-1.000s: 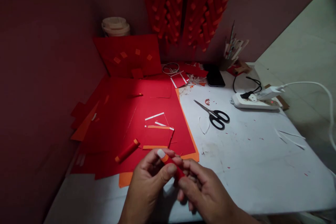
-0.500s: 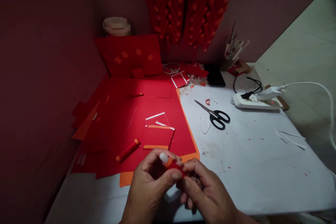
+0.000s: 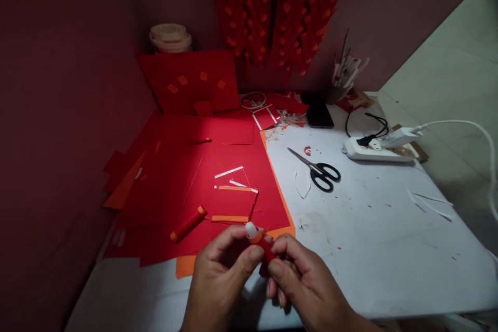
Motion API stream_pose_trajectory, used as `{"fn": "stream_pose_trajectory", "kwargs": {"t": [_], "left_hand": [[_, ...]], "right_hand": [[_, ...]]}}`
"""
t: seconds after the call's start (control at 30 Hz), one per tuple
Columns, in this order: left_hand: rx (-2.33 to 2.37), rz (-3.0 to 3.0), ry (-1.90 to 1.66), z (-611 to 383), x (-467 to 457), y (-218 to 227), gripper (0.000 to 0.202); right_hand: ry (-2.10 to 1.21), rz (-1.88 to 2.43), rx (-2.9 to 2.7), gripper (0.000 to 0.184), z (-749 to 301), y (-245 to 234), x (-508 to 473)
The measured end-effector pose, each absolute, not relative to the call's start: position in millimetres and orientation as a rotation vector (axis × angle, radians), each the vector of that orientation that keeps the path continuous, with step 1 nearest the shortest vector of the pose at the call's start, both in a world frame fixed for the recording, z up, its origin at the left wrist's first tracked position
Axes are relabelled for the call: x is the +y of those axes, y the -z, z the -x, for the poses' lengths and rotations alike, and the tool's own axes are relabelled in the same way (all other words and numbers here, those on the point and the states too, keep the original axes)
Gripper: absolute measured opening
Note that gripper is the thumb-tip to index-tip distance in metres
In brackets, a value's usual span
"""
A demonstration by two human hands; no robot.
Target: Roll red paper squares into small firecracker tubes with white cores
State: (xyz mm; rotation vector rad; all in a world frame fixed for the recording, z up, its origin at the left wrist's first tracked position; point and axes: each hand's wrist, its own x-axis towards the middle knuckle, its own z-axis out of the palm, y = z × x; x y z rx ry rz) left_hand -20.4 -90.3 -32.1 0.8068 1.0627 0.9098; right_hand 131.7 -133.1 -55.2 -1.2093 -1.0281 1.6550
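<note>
At the near edge of the table, both hands grip a small red paper tube [image 3: 267, 251] with an orange band. A white rounded tip, like the cap of a tube or pen [image 3: 251, 229], sticks out of its upper end; the rest of that object is hidden inside. My left hand [image 3: 221, 275] pinches the tube near the orange band between thumb and fingers. Lower down, my right hand [image 3: 311, 277] closes round it with the thumb on top. A finished-looking red paper roll with orange ends [image 3: 189, 223] lies to the left. Beyond my hands are red paper pieces with orange strips [image 3: 231, 202].
Black-handled scissors [image 3: 317, 168] lie on the white table, with paper scraps around. A power strip [image 3: 381, 150] with cables sits at the right. Behind are a phone [image 3: 318, 111], a pen holder [image 3: 344, 80], a propped red card [image 3: 190, 83] and a lidded cup [image 3: 170, 38].
The red tube has turned more upright, and its white tip has shifted slightly right, showing more of itself. Both hands keep hold, with the left fingers slightly re-placed.
</note>
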Motion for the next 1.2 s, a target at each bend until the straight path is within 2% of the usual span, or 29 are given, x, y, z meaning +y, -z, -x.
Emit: {"fn": "stream_pose_trajectory", "kwargs": {"t": [0.23, 0.4, 0.7, 0.77, 0.83, 0.97, 1.07, 1.2], "left_hand": [[1.107, -0.821, -0.871, 19, -88, 29, 0.017], [1.083, -0.783, -0.871, 18, -89, 30, 0.027], [1.054, -0.797, -0.905, 20, -90, 33, 0.013], [1.05, -0.783, -0.888, 20, -88, 33, 0.013], [1.043, -0.746, -0.881, 19, -88, 33, 0.017], [0.849, -0.669, -0.776, 15, -89, 38, 0.035], [0.766, -0.646, -0.717, 12, -89, 39, 0.025], [0.867, -0.655, -0.836, 11, -88, 35, 0.018]], "right_hand": [[-1.586, 1.205, -1.071, 0.023, -131, 56, -135], [-1.502, 1.271, -1.076, 0.019, -132, 52, -133], [-1.202, 1.393, -1.357, 0.014, -136, 48, -132], [-1.236, 1.382, -1.329, 0.016, -136, 49, -131], [-1.412, 1.341, -1.201, 0.021, -135, 49, -129], [-1.783, 1.191, -0.873, 0.044, -132, 47, -127], [-1.797, 1.198, -0.872, 0.05, -131, 45, -126], [-1.622, 1.34, -0.996, 0.04, -132, 45, -128]]}}
